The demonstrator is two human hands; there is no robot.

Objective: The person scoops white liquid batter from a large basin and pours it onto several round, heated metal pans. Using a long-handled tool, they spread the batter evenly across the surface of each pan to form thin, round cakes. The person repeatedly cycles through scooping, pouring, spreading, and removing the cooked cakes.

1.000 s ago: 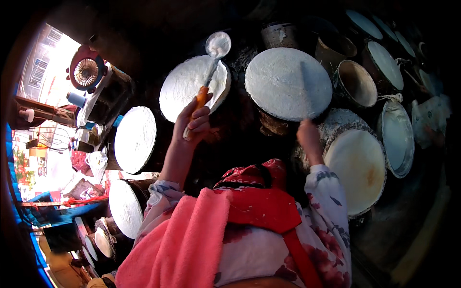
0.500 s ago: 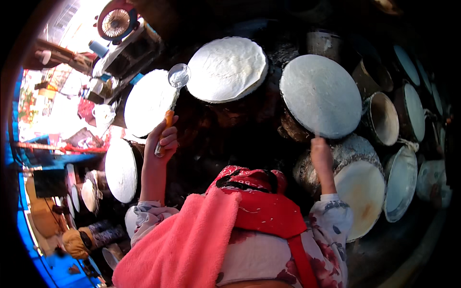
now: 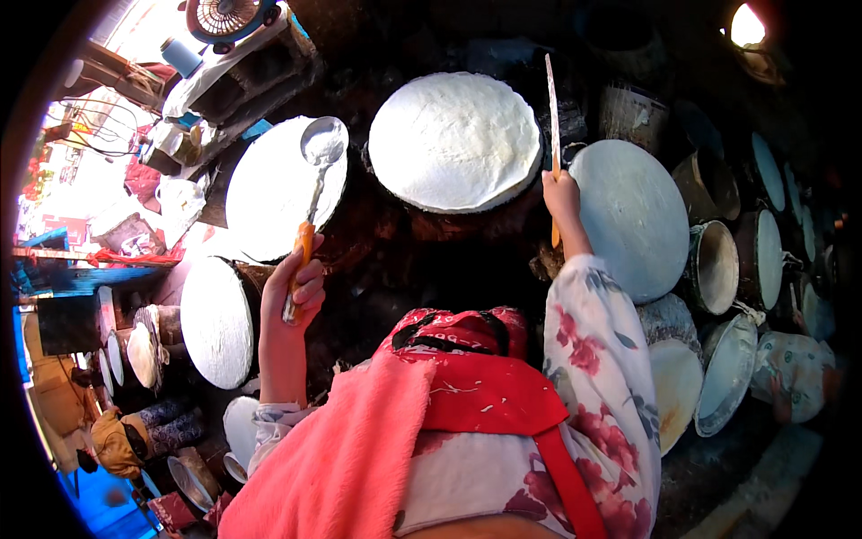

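Observation:
My left hand (image 3: 292, 292) is closed around the orange handle of a metal ladle (image 3: 324, 142). The round bowl of that ladle overlaps a white-topped round pot (image 3: 269, 193) at the left; I cannot tell if they touch. In my right hand (image 3: 562, 199) is a long, narrow flat stick (image 3: 552, 108) with an orange-brown grip and a whitish blade pointing away from me. It stands between the middle white-covered pot (image 3: 453, 139), whose top looks thick and slightly wrinkled, and the right pot (image 3: 628, 220), whose top looks thinner and greyer. My right forearm overlaps the near left edge of the right pot.
Another white-topped pot (image 3: 215, 322) stands near left. Open-mouthed pots (image 3: 716, 269) and lidded ones crowd the right. A shallow pale basin (image 3: 727, 375) leans there. A small fan (image 3: 224, 18) is at far left. Another person (image 3: 121, 440) is at lower left, and a light glows far right.
My right hand has moved away from me and slightly left, from the right pot's near edge; its stick now shows clearly. The ladle has shifted over the left pot. The whole view has turned slightly.

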